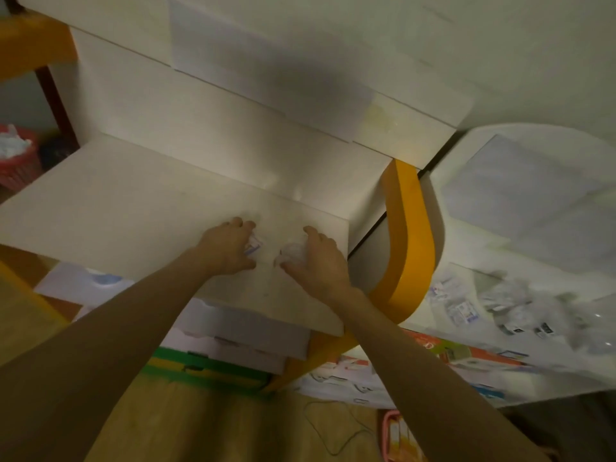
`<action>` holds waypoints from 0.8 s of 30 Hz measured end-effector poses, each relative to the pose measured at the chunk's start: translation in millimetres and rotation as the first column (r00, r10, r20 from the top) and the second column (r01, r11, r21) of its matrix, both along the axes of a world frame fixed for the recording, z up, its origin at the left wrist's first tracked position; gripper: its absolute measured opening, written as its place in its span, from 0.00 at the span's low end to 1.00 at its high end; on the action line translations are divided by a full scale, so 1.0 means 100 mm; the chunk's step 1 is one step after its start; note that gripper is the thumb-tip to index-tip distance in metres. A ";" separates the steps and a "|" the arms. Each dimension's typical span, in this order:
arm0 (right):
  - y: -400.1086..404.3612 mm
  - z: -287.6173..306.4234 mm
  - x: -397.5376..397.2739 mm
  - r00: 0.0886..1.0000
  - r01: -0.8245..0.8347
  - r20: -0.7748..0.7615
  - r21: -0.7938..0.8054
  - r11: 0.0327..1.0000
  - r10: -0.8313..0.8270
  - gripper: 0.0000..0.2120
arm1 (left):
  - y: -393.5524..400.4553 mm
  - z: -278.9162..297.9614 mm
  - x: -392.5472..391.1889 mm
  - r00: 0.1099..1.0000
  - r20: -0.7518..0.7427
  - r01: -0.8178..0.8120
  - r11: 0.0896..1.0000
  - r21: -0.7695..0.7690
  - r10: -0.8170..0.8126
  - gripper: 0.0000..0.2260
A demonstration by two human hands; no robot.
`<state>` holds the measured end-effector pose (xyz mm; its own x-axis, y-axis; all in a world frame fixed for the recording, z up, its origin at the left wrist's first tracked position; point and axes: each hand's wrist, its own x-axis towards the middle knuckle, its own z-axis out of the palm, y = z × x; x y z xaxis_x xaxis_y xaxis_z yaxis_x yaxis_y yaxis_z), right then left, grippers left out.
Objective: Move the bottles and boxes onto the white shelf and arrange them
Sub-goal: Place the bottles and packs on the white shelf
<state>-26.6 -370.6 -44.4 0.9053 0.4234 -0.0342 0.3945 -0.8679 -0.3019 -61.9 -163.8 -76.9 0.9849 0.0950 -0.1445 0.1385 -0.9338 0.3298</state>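
Both my hands reach up onto the white shelf [126, 208]. My left hand [230, 248] grips a small white item with a blue-printed label [254, 245], mostly hidden by the fingers; I cannot tell whether it is a box or a bottle. Close beside it, my right hand [316, 261] closes around a small clear plastic bottle [293, 253]. Both items rest on or just above the shelf top near its right front corner.
Higher white shelf steps [233, 105] rise behind. An orange curved frame [408, 228] borders the shelf on the right. A lower white shelf [500, 295] at right holds several small packets and bottles. White boxes [250, 331] sit underneath. A red basket [16, 161] is at far left.
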 end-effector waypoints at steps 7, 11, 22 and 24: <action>-0.11 0.58 -0.18 0.951 -0.091 0.300 0.052 0.995 0.071 0.41 | -0.07 0.48 -0.13 0.973 0.204 -0.099 0.994 -0.054 0.108 0.36; -0.30 0.96 -0.31 0.905 -0.088 0.425 0.205 0.975 -0.008 0.41 | -0.27 0.83 -0.12 0.946 0.290 -0.112 0.986 -0.120 0.143 0.34; -1.85 1.51 -0.47 0.858 0.082 0.397 0.521 0.849 -0.326 0.41 | -1.81 1.63 -0.08 0.791 0.611 0.108 0.988 -0.112 -0.018 0.35; -2.24 1.46 -0.47 0.847 0.135 0.383 0.515 0.846 -0.369 0.43 | -2.16 1.69 -0.06 0.786 0.617 0.148 0.983 -0.107 -0.051 0.35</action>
<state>-73.2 -594.9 101.3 0.8417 0.0378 0.5387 0.3718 -0.7640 -0.5273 -68.2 -379.3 92.0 0.8746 0.0175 0.4845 -0.2279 -0.8673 0.4427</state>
